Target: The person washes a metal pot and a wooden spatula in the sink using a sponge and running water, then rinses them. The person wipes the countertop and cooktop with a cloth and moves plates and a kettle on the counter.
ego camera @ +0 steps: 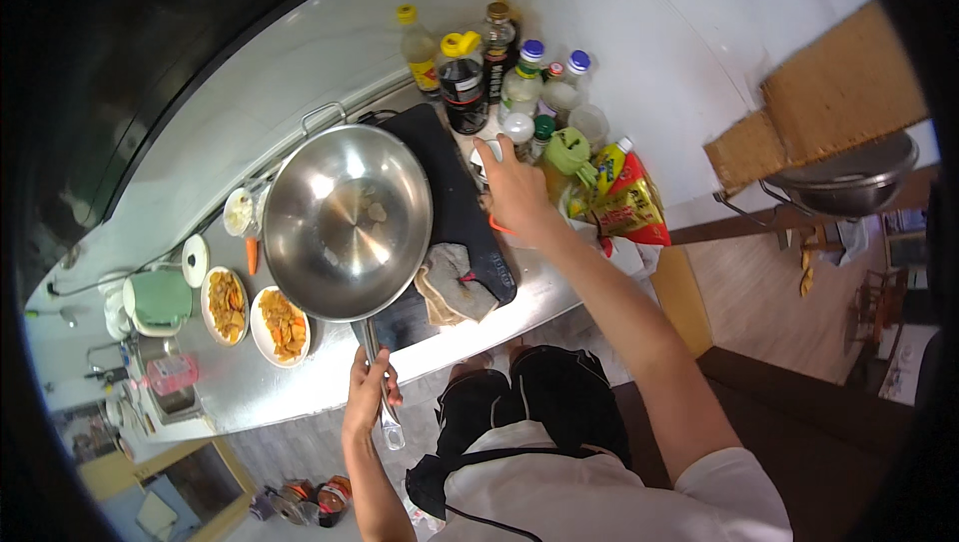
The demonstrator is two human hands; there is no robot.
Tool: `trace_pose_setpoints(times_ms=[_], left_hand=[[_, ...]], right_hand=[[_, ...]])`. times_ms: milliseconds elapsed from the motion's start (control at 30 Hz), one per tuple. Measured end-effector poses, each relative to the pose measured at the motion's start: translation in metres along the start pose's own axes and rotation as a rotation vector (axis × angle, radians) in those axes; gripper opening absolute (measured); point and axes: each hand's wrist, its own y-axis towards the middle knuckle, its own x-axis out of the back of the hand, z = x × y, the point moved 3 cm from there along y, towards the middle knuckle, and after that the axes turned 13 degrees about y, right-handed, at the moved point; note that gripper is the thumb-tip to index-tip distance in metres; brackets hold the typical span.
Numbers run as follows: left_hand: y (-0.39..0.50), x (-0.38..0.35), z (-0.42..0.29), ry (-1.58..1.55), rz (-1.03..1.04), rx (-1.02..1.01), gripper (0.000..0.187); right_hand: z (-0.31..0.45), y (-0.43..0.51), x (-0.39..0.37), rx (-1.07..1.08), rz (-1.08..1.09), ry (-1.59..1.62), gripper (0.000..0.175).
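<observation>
My left hand (365, 390) grips the long metal handle of a stainless-steel wok (345, 223). The wok's inside is bare apart from a few wet-looking spots. Whether its base rests on the stove is hidden. My right hand (517, 193) reaches over a small white-rimmed container (488, 156) among the seasonings, fingers at its rim; the hand covers part of it, so the hold is unclear. Just beyond the fingers stands a white-capped shaker (518, 127). A folded grey cloth (461, 283) lies on the black cooktop (442, 197) between my hands.
Two plates of cooked food (281, 326) (226, 307), a carrot (252, 255) and a bowl of chopped white pieces (239, 212) sit left of the wok. Soy sauce (461, 89) and other bottles crowd the back corner. Seasoning bags (633, 205) stand right; a sink (176, 401) is far left.
</observation>
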Motion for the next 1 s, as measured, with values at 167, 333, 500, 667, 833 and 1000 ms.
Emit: trace_pose_setpoints(times_ms=[167,333,500,667,833,1000], left_hand=[[-0.007,-0.004,0.002,-0.112,0.023,0.052,0.027],[-0.011,-0.006,0.008,-0.22,-0.035,0.034,0.019],[-0.032,0.01,0.027,-0.126,-0.031,0.067,0.019],[-0.056,0.021,0.038,-0.029,-0.007,0.078,0.02],[-0.058,0.026,0.053,-0.099,0.026,0.111,0.018],[-0.055,0.028,0.051,-0.158,0.074,0.165,0.02]], right_hand=[[-0.033,0.062,-0.044,-0.034,0.162,-0.311,0.075],[0.009,0.061,-0.007,-0.092,0.139,-0.305,0.072],[0.063,0.074,0.027,0.116,-0.024,-0.121,0.071],[0.08,0.133,-0.011,0.259,0.081,-0.171,0.075],[0.09,0.128,-0.025,0.413,-0.039,-0.136,0.051],[0.041,0.039,0.021,0.136,0.074,-0.132,0.035]])
